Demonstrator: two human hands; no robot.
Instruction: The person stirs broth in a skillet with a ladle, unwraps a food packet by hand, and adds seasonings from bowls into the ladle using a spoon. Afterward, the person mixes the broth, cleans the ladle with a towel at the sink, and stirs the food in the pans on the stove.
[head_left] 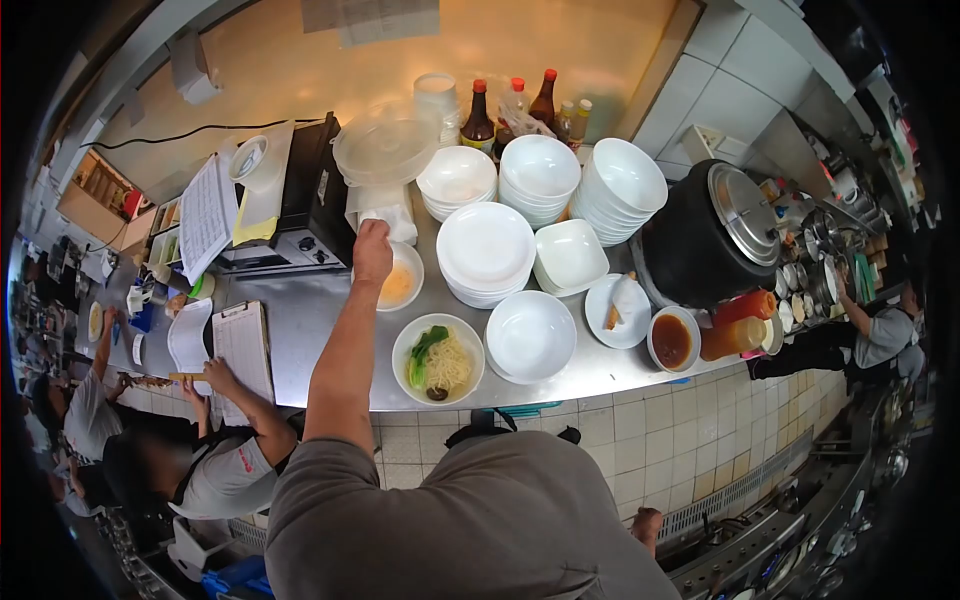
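Note:
My left hand reaches over the steel counter, its fingers curled at the edge of a folded white cloth or paper. What the fingers grip, if anything, is hidden. Partly behind that wrist is a bowl with pale orange contents. Closer to my body stands a bowl of noodles with green leaves and a dark mushroom. My right hand hangs low at my side, away from the counter. Only part of it shows, and its fingers are unclear.
Stacks of white plates and bowls crowd the middle. Sauce bottles line the back; a black pot and a bowl of brown sauce are right. A black oven and a person with a clipboard are left.

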